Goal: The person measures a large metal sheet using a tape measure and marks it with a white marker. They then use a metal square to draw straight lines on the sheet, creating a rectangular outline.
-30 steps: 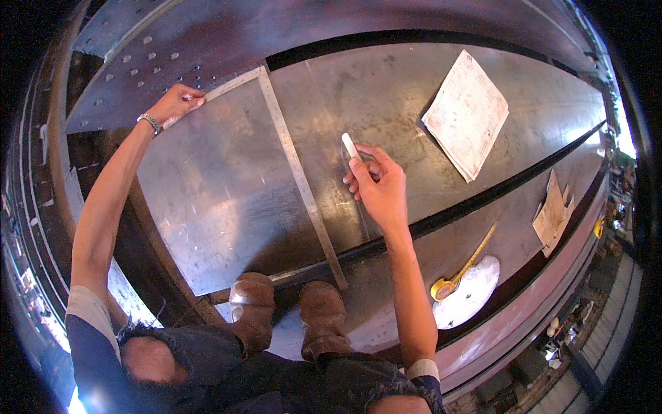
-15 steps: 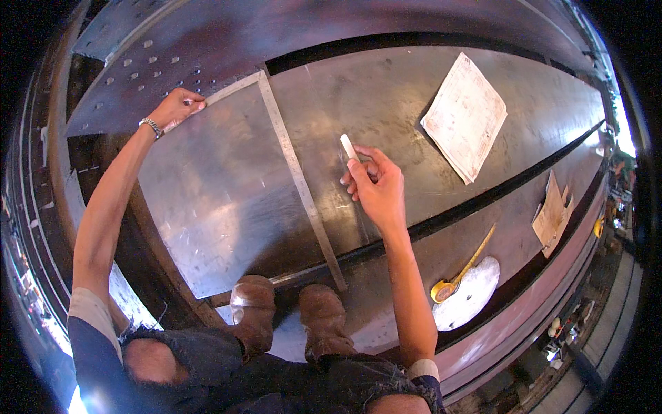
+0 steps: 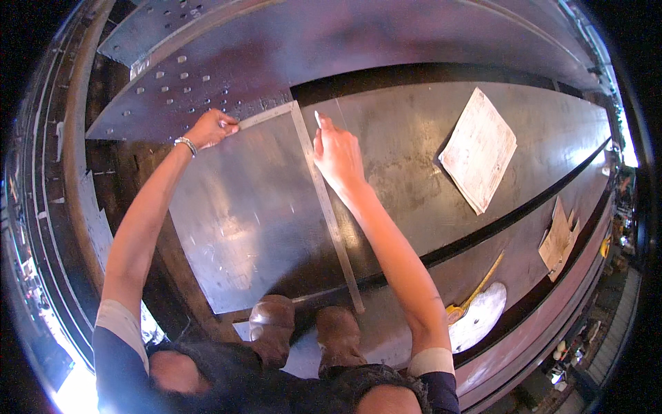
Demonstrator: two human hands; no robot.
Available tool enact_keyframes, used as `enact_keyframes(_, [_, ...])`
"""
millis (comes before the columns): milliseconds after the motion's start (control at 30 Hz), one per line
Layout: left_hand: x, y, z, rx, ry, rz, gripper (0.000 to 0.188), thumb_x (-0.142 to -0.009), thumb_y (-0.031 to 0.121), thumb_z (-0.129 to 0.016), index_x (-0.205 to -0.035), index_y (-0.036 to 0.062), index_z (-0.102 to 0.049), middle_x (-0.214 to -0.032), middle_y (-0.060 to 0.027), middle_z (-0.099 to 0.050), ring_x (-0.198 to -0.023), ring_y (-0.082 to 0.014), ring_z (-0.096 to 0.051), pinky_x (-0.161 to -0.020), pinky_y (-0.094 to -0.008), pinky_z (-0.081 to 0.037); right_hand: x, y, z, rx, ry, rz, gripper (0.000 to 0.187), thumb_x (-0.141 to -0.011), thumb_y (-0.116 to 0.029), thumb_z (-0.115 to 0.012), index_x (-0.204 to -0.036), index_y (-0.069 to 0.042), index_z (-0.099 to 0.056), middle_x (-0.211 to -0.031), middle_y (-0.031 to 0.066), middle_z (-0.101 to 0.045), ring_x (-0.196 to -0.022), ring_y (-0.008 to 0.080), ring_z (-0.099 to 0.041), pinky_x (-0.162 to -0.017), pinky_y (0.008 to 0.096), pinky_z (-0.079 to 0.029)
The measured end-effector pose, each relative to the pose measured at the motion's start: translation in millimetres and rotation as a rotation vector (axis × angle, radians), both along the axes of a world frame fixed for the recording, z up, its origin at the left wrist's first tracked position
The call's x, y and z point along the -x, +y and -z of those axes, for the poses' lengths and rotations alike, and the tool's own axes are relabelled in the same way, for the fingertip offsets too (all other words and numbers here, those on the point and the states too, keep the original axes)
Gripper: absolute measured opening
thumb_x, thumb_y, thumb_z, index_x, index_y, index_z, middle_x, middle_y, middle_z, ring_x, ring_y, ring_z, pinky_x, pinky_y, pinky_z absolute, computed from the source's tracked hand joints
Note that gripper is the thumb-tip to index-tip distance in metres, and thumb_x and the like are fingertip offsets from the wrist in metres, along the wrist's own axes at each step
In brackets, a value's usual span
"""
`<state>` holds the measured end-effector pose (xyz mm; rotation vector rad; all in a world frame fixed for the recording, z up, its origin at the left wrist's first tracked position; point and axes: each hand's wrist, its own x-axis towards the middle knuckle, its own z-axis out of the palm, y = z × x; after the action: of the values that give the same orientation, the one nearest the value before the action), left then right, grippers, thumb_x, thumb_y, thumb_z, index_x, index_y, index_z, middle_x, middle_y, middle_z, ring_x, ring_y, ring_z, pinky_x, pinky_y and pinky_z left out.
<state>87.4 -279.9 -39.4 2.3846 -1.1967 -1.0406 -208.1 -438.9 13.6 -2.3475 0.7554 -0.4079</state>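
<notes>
A flat L-shaped steel square lies on a grey metal plate. Its long blade runs from the far corner down toward my boots, and its short arm points left. At the end of that short arm, my left hand is closed on the square, thumb and fingers pinching it. My right hand grips a white chalk stick, whose tip points away from me. That hand is just right of the long blade, close to the corner; whether the chalk touches the plate I cannot tell.
Folded, stained papers lie on the plate to the right. Nearer are a yellow tape measure, partly pulled out, a white disc and torn brown cardboard. A dark slot crosses the metal. Beyond stands a beam with several holes.
My right hand has carried the chalk up and left, to beside the square's corner. My left hand keeps its grip on the short arm. The whole view has shifted slightly.
</notes>
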Motion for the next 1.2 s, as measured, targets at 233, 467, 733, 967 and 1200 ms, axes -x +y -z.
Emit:
enact_keyframes(233, [6, -1, -11, -0.001, 0.018, -0.009, 0.031, -0.085, 0.028, -0.072, -0.108, 0.007, -0.073, -0.101, -0.0176, -0.072, -0.092, -0.0261, -0.07, -0.084, -0.0368, -0.052, -42, -4, 14, 0.015, 0.159, -0.078, 0.033, -0.087, -0.006, -0.058, -0.117, 0.008, -0.056, -0.074, 0.0239, -0.065, -0.069, 0.0403, -0.067, -0.064, 0.0475, -0.055])
enact_keyframes(467, [6, -9, -7, -0.008, -0.012, 0.035, 0.03, -0.086, 0.029, -0.071, -0.108, 0.0085, -0.073, -0.101, -0.0167, -0.072, -0.091, -0.0261, -0.07, -0.082, -0.0368, -0.052, -41, -4, 15, 0.093, 0.138, -0.103, 0.024, -0.081, -0.004, -0.062, -0.101, 0.008, -0.06, -0.069, 0.0238, -0.064, -0.07, 0.0398, -0.067, -0.063, 0.0464, -0.055])
enact_keyframes(733, [4, -3, 4, 0.037, -0.012, 0.041, 0.03, -0.086, 0.027, -0.071, -0.108, 0.0064, -0.073, -0.102, -0.0169, -0.073, -0.093, -0.0264, -0.07, -0.084, -0.0364, -0.052, 64, 39, -14, -0.001, 0.405, -0.27, 0.017, -0.08, -0.006, -0.063, -0.093, 0.004, -0.061, -0.068, 0.0245, -0.062, -0.067, 0.0421, -0.064, -0.063, 0.0495, -0.053])
enact_keyframes(967, [6, -2, -14, 0.021, -0.05, 0.059, 0.03, -0.087, 0.028, -0.07, -0.108, 0.007, -0.073, -0.103, -0.0171, -0.072, -0.095, -0.0276, -0.069, -0.086, -0.0374, -0.052, 223, 121, -62, -0.211, 0.76, -0.35, 0.019, -0.08, -0.009, -0.062, -0.096, 0.002, -0.06, -0.066, 0.0235, -0.062, -0.067, 0.0432, -0.064, -0.063, 0.051, -0.053])
enact_keyframes(1200, [-2, -1, 13, 0.039, -0.035, 0.086, 0.033, -0.086, 0.032, -0.071, -0.11, 0.0093, -0.073, -0.108, -0.0163, -0.071, -0.101, -0.0289, -0.068, -0.088, -0.0382, -0.052, 275, 99, -104, -0.236, 0.664, -0.164, 0.021, -0.08, -0.014, -0.063, -0.097, -0.004, -0.07, -0.073, 0.0207, -0.066, -0.069, 0.0389, -0.066, -0.066, 0.0483, -0.054])
